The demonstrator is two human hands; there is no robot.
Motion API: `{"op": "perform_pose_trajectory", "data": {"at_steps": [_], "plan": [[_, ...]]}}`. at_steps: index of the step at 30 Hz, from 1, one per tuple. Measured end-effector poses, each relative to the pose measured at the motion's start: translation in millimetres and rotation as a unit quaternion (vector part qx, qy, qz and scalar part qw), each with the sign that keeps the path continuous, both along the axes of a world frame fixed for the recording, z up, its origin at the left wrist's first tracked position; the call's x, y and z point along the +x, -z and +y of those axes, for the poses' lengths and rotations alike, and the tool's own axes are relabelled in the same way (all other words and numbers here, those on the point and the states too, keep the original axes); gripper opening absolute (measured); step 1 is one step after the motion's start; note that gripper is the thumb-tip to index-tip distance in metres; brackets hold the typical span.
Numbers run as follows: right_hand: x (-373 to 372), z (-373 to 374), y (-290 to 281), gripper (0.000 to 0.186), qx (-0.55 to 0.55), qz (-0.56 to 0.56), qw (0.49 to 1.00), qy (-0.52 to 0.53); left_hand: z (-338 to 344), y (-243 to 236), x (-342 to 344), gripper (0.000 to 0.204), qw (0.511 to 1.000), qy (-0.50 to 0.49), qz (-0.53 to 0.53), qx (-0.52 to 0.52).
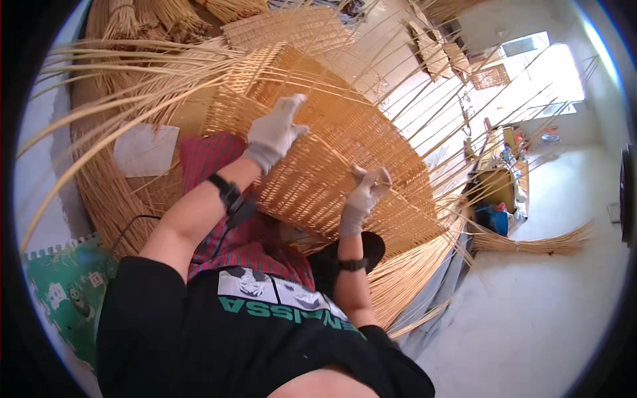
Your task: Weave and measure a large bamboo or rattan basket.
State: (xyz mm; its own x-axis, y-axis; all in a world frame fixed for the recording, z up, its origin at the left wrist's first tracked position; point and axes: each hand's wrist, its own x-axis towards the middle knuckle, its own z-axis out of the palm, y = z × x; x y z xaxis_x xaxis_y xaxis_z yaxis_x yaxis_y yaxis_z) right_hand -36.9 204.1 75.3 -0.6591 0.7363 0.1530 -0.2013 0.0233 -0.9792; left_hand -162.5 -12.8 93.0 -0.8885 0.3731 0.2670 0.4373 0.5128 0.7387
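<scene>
A large tan wicker basket (pixel 298 189) lies tilted across my lap, its wide weave filling the middle of the view. Long loose rods stick out from its edges. My left hand (pixel 273 132), in a pale work glove, holds the near wall's edge, thumb on the near side and fingers over the far side. Further right along that same edge, my right hand (pixel 365 194), also gloved, is closed with thumb and fingers bent together on the rim. Whether a single strand is pinched there is too small to tell. A red checked cloth (pixel 211 156) covers my lap beneath the basket.
Bundles of rods (pixel 176 20) stand at the far left. A flat woven panel (pixel 285 30) lies beyond the basket. On the right are a tied rod bundle (pixel 531 244) and a blue container (pixel 492 219). A white sheet (pixel 147 149) lies left; a green mat (pixel 70 292) lies lower left.
</scene>
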Motion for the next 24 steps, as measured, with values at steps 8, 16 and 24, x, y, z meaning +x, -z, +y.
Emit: {"op": "perform_pose_trajectory", "data": {"at_steps": [8, 16, 24], "plan": [[-88.8, 44.5, -80.2, 0.080, 0.422, -0.151, 0.893, -0.042, 52.8, 15.6, 56.5, 0.069, 0.965, 0.104, 0.121, -0.209], [64.7, 75.5, -13.5, 0.038, 0.108, -0.020, 0.989, 0.101, 100.8, 9.0, 73.6, 0.064, 0.929, 0.168, 0.328, 0.030], [29.4, 149.5, -61.3, 0.038, 0.287, 0.120, 0.950, 0.009, 152.2, 10.5, 100.0, 0.062, 0.952, 0.171, 0.192, -0.166]]}}
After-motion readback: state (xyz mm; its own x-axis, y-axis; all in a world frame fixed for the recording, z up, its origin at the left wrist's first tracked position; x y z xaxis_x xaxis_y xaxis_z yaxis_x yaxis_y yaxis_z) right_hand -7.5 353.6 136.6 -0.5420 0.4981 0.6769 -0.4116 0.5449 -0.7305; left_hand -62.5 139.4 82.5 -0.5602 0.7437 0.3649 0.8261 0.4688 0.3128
